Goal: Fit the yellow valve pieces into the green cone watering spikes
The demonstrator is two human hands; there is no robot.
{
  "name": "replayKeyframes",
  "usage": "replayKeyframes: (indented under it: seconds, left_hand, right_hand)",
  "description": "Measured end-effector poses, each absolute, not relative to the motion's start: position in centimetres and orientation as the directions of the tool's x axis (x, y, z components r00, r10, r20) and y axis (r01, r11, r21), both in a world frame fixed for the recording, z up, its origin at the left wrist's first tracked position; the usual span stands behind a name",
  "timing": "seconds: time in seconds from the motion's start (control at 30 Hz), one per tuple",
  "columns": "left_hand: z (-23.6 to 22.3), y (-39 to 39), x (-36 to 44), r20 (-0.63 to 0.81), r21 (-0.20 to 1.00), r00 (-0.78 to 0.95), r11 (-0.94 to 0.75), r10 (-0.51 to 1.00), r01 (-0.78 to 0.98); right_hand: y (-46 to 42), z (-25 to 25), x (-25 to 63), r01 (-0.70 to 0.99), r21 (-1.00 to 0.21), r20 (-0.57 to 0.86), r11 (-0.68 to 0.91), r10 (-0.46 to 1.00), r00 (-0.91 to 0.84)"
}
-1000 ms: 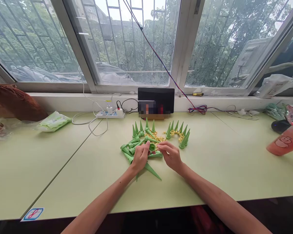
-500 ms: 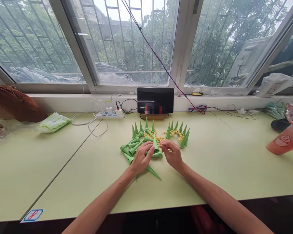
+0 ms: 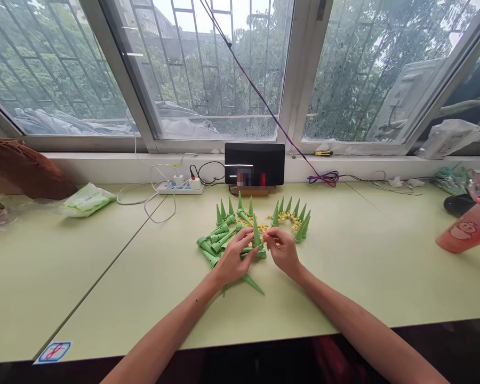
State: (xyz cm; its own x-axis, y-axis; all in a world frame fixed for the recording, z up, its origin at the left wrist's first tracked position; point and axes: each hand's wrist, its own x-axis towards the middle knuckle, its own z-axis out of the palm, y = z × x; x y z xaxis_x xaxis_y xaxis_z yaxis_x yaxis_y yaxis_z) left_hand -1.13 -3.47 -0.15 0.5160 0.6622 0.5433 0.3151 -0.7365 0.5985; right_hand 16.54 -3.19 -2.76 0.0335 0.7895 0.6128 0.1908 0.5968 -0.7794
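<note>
A green plastic watering spike [image 3: 256, 233] stands point up in my left hand [image 3: 237, 256], held near its wide ribbed base between thumb and fingers. Close to its right side, my right hand [image 3: 283, 249] has thumb and forefinger pinched together; anything between them is too small to make out. Under and left of my left hand lies a heap of green spikes [image 3: 219, 236]. Behind my hands, small yellow pieces [image 3: 260, 226] are scattered on the table. More green spikes [image 3: 303, 224] stand upright in an arc around yellow pieces at the right.
A dark tablet screen [image 3: 255, 164] stands at the back of the pale green table [image 3: 368, 256]. To the left are a power strip [image 3: 184, 188] with cables and a green-white packet [image 3: 88, 200]. A red drink cup [image 3: 466, 226] leans at far right.
The spike in my left hand has turned more upright, and its open wide end no longer faces me. My left thumb has moved slightly right and down. My right hand has hardly moved.
</note>
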Motion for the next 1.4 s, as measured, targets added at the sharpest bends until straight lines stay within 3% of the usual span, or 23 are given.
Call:
replayKeyframes:
  seconds: [0.43, 0.57, 0.7, 1.0, 1.4]
  left_hand:
    - [-1.3, -2.8, -1.1, 0.584, 0.532, 0.478, -0.754, 0.656, 0.385]
    - [-0.9, -3.1, -0.8, 0.651, 0.525, 0.343, -0.728, 0.677, 0.441]
    - [-0.5, -3.3, -0.7, 0.656, 0.598, 0.188, -0.655, 0.731, 0.462]
    - [-0.7, -3.3, -0.7, 0.520, 0.656, 0.298, -0.598, 0.801, 0.461]
    - [-0.3, -3.2, -1.0, 0.512, 0.624, 0.363, -0.628, 0.778, 0.465]
  right_hand:
    - [-3.4, -2.5, 16.5, 0.270, -0.761, 0.620, 0.590, 0.784, 0.034]
    - [-3.5, -2.3, 16.3, 0.274, -0.765, 0.631, 0.583, 0.764, 0.136]
    - [-3.4, -2.4, 16.4, 0.265, -0.762, 0.642, 0.591, 0.744, 0.187]
    - [-3.5, -2.6, 16.1, 0.269, -0.678, 0.709, 0.684, 0.705, -0.005]
    - [-3.4, -2.9, 16.1, 0.210, -0.742, 0.658, 0.637, 0.752, 0.043]
